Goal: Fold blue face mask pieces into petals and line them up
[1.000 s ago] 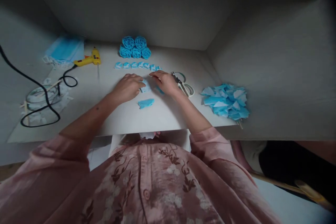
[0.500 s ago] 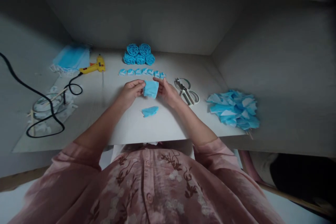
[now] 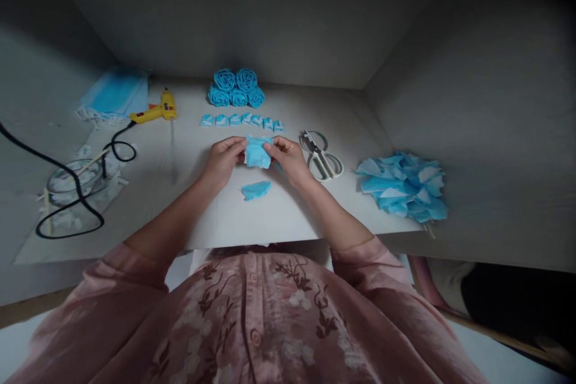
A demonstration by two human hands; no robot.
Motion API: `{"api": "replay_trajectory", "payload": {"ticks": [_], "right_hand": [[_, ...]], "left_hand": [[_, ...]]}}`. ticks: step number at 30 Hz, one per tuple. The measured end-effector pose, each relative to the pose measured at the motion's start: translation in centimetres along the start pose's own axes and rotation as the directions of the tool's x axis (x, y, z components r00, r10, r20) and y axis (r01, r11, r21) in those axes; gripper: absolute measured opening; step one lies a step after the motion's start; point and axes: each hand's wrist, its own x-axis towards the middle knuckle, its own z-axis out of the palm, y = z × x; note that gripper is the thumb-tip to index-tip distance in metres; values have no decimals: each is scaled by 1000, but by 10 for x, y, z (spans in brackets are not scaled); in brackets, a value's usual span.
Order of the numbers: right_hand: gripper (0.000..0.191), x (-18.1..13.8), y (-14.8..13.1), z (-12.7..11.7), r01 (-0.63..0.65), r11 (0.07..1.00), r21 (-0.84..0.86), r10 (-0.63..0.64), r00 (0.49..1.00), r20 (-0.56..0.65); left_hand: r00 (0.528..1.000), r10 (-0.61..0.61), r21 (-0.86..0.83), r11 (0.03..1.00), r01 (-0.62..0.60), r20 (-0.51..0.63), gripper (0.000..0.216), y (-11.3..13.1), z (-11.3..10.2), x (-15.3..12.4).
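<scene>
A small light-blue piece of fabric [image 3: 258, 153] is stretched between my two hands above the table. My left hand [image 3: 224, 159] pinches its left edge between thumb and fingers. On the other side, my right hand [image 3: 288, 158] grips the upper right part, thumb on top. A bit of blue shows under my right fingers, partly hidden. Below the hands, a loose blue scrap [image 3: 256, 191] lies flat on the table. Just beyond them runs a row of several small folded blue pieces [image 3: 234, 120]. Scissors with white handles [image 3: 324, 162] lie right of my right hand.
Several rolled blue fabric roses [image 3: 238, 97] are stacked at the back. A yellow glue gun [image 3: 155, 109] with a black cord lies left, beside a pile of blue face masks [image 3: 114, 96]. A round container [image 3: 74, 179] stands front left; a ruffled blue bunch [image 3: 402, 186] lies right.
My right hand has shifted its hold, with the thumb now over the fabric's upper right part. The fabric's top edge looks more crumpled. The view has tilted slightly.
</scene>
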Motion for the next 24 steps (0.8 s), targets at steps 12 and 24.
{"api": "replay_trajectory", "payload": {"ticks": [12, 24], "right_hand": [[62, 2, 5, -3, 61, 998, -19, -61, 998, -2], [65, 4, 8, -5, -7, 999, 31, 3, 991, 135]], "left_hand": [[996, -5, 120, 993, -5, 90, 44, -4, -3, 1], [999, 51, 32, 998, -51, 14, 29, 1, -3, 2]]}}
